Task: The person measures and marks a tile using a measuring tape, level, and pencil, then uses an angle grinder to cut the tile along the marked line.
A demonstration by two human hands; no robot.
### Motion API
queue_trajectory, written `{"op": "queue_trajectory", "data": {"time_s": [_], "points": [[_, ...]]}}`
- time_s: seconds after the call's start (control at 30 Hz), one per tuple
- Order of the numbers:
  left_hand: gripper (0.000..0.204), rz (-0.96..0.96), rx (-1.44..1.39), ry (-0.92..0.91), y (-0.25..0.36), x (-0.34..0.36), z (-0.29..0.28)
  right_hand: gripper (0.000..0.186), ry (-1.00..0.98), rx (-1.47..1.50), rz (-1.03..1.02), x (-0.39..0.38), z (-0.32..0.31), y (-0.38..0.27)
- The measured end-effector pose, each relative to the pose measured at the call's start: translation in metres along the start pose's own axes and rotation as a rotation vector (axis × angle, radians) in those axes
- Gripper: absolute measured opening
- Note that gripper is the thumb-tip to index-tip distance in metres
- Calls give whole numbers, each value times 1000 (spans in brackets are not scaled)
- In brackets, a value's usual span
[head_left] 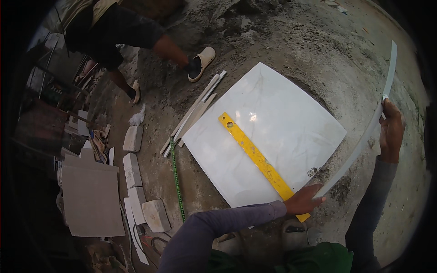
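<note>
A long, narrow pale tile strip [357, 151] slants up to the right, held in both hands. My left hand [306, 200] is closed round its near end, above the lower part of a yellow straightedge [257, 158]. Whether that hand touches the straightedge I cannot tell. Farther up, the fingers of my right hand [391, 129] grip the strip, and its far part sticks out beyond them. The straightedge, with a hole near its far end, lies diagonally across a large glossy white tile [291, 118] on the ground. A dark chip-like patch shows by the tile's right edge.
Several thin strips [195, 113] lie left of the tile, near a green tape measure [176, 182]. Blocks [133, 170] line up farther left, beside a flat cardboard sheet [91, 198]. Another person's legs and light clogs [202, 63] are at the upper left. Rough sandy ground surrounds the tile.
</note>
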State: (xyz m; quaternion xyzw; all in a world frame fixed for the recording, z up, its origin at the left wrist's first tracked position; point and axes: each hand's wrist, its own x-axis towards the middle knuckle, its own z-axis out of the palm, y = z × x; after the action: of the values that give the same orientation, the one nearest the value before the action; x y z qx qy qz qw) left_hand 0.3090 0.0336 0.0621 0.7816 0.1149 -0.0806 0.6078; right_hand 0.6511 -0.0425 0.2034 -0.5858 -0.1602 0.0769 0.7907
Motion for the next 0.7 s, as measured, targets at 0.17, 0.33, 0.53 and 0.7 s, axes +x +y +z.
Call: {"op": "queue_trajectory", "data": {"time_s": [0.17, 0.33, 0.53, 0.7], "points": [[47, 7, -283, 308, 56, -23, -43, 39, -140, 134, -66, 58, -1, -2], [49, -36, -62, 662, 18, -91, -143, 35, -146, 3, 105, -40, 66, 65], [42, -213, -115, 934, -47, -202, -217, 39, -164, -276, 330, -152, 62, 129], [43, -273, -114, 1142, -98, -243, -301, 33, -152, -375, 440, -194, 44, 152]]}}
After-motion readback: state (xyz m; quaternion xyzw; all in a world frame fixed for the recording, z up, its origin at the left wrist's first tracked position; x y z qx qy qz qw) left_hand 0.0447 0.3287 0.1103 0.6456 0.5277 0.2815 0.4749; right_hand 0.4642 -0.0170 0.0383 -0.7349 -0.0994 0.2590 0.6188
